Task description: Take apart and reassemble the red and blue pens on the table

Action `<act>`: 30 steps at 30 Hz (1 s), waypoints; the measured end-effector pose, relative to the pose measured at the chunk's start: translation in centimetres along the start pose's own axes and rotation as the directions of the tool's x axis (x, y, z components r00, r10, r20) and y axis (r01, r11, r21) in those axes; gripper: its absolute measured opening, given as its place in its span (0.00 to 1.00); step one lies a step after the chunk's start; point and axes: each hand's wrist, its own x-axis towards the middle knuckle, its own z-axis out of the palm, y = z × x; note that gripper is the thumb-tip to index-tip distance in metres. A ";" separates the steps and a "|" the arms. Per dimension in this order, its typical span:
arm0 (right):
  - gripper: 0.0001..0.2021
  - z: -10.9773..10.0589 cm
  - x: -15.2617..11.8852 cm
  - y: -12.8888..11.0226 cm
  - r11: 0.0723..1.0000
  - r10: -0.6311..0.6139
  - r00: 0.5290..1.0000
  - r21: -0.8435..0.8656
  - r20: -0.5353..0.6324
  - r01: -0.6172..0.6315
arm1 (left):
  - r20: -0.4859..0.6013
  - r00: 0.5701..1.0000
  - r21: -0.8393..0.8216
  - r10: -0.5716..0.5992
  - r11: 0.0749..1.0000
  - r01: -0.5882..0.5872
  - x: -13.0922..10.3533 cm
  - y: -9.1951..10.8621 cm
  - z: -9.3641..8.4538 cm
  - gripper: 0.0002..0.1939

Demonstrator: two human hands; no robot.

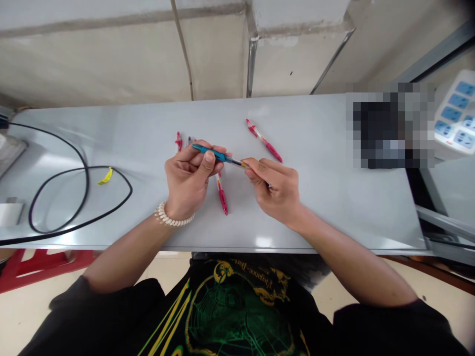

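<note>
My left hand [188, 185] is closed on a blue pen barrel [219, 156], held level above the table with its thumb along the side. From the barrel's right end sticks out a thin clear pen refill [235, 162] with dark ink. My right hand [277, 189] pinches the yellowish far end of that refill between thumb and fingertips. Below the hands lies a red pen [222, 197], its upper part hidden by my left hand. Another red pen [179, 142] lies behind that hand, partly covered. A red and clear pen [264, 140] rests slantwise, farther back on the right.
On the left, a black cable [87, 173] loops over the grey table [334, 207], with a yellow tag [106, 176] on it. A white power strip [457, 116] and a blurred-out dark object [384, 131] are at the right. The wall [218, 64] stands behind the table.
</note>
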 end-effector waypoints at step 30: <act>0.06 -0.9 1.0 -0.9 0.952 0.210 0.976 0.241 -0.059 -0.191 | 0.038 0.999 0.049 0.014 0.999 -0.016 0.3 -0.5 -0.4 0.20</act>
